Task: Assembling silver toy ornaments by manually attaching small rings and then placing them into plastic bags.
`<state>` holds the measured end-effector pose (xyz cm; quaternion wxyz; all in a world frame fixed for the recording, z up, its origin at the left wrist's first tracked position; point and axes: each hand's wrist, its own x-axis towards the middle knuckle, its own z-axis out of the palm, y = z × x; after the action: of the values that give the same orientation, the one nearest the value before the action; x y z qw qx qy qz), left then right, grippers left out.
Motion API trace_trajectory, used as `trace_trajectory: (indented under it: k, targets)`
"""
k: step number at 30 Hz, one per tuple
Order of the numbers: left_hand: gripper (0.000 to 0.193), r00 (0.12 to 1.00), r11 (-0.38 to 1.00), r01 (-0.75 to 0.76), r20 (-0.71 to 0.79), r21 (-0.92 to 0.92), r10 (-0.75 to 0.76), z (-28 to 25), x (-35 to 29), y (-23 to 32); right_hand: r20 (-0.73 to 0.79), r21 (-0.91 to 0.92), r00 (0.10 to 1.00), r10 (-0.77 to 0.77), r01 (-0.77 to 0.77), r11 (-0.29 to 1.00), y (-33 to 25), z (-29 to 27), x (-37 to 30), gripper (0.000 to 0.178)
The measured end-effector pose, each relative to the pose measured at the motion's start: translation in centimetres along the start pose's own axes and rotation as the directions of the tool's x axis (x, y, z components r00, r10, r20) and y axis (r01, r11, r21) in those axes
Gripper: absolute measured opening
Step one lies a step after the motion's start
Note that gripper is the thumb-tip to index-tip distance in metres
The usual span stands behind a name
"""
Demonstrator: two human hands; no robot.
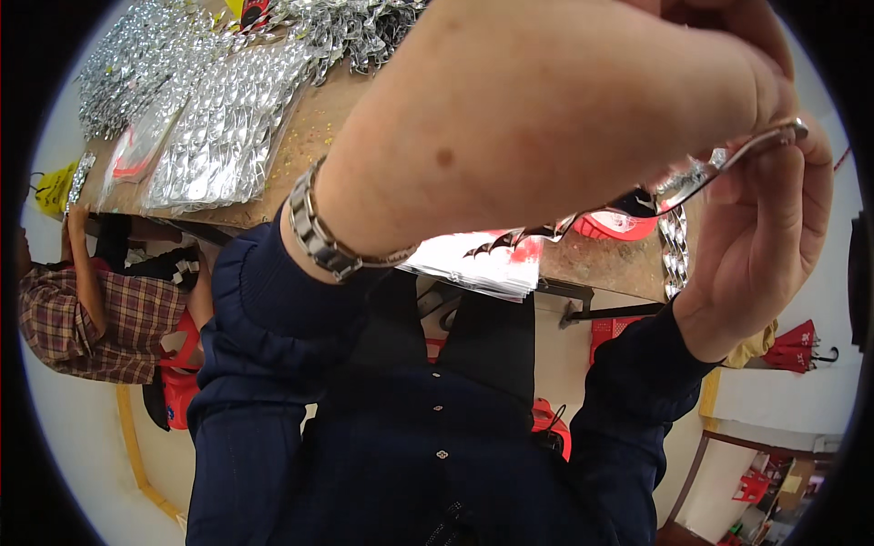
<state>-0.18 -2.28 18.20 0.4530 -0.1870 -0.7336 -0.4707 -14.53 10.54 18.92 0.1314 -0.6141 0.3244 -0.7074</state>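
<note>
Between the right hand's (760, 214) fingertips, closed on it near one end, is a twisted silver foil strip (737, 156), trailing leftward from them. Above them, the left hand (763, 36) is partly cut off, its grip impossible to tell; bagged silver spirals (218, 127) lie well left of both hands' fingers.

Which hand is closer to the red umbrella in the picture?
Right. The right hand is above the red umbrella in the picture; the left hand is much higher, partly cut off by the top edge.
</note>
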Motion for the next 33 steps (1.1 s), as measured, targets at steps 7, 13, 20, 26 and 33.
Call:
trace_trajectory:
  k: [7,13,20,26,33]
  targets:
    - [0.003,0.977,0.956,-0.179,0.155,0.231,0.146,-2.0,0.1,-0.9,0.218,-0.309,0.944,-0.247,0.307,0.900,4.0,0.9,-1.0,0.016]
    - [0.012,0.989,0.882,-0.005,0.134,0.471,-0.067,-1.3,-6.0,-2.9,0.274,-0.574,0.949,-0.156,0.291,0.766,8.1,1.0,-5.6,0.017]
    - [0.006,0.925,0.842,0.360,-0.038,0.401,-0.378,-0.8,-12.6,-5.5,0.277,-0.735,0.944,0.176,0.091,0.672,9.3,1.7,-10.4,0.021]
    - [0.008,0.627,0.697,0.694,-0.325,-0.178,-0.708,-1.4,-15.0,-7.3,-0.002,-0.631,0.808,0.590,-0.458,0.626,8.0,1.0,-13.0,0.023]
    - [0.006,0.435,0.603,0.622,-0.420,-0.499,-0.797,-1.9,-15.6,-8.4,0.079,0.021,0.422,0.903,-0.906,0.422,7.4,-2.1,-13.7,0.014]
